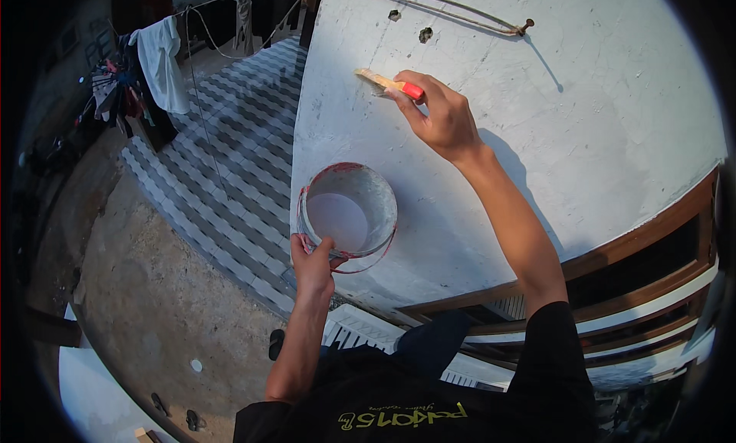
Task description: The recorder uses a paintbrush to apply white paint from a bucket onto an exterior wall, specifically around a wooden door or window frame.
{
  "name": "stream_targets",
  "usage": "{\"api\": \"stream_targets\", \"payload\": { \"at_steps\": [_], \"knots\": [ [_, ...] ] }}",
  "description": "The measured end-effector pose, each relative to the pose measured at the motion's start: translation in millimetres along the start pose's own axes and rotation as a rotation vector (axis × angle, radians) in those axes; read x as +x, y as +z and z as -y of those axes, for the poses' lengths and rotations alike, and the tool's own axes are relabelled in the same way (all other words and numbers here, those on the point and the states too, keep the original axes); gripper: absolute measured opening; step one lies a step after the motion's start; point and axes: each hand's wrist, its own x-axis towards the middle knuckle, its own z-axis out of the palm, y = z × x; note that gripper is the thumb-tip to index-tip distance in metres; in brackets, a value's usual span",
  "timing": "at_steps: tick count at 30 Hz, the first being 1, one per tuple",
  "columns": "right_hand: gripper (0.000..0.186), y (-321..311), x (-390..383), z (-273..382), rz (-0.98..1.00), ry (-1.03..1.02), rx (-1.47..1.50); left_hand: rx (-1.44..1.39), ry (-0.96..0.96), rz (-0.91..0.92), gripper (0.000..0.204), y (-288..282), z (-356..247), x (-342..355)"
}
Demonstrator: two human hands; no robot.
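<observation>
Head view: my right hand (441,117) is closed around a brush (389,84) with a red handle, its pale bristles laid flat against the white wall (598,129) in front of me. My left hand (313,263) grips the near rim of a pail (349,211), thumb over the edge, holding it up close to the wall below the brush. The pail has white paint (337,219) pooled inside and red smears along its rim. Above the brush, two small holes (410,25) mark the wall, and a cord (445,12) runs to a nail (526,25). Off to my left, far below, lie a checkered tile floor (230,152) and hanging laundry (162,63).
</observation>
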Motion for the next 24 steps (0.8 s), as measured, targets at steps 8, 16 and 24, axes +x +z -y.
{"api": "stream_targets", "payload": {
  "at_steps": [8, 16, 24],
  "knots": [
    [0.021, -36.6, 24.9, 13.0, -0.156, -0.054, -0.111, -0.018, 0.008, -0.105, 0.03, -30.7, 5.8, -11.9],
    [0.017, 2.2, -14.6, -11.6, 0.018, 0.095, -0.023, -0.029, -0.016, -0.154, 0.032, -65.8, 14.9, -31.7],
    [0.02, 22.0, -27.2, -3.4, 0.059, -0.008, 0.004, 0.005, -0.029, -0.219, 0.033, -87.6, 17.0, -45.5]
  ]
}}
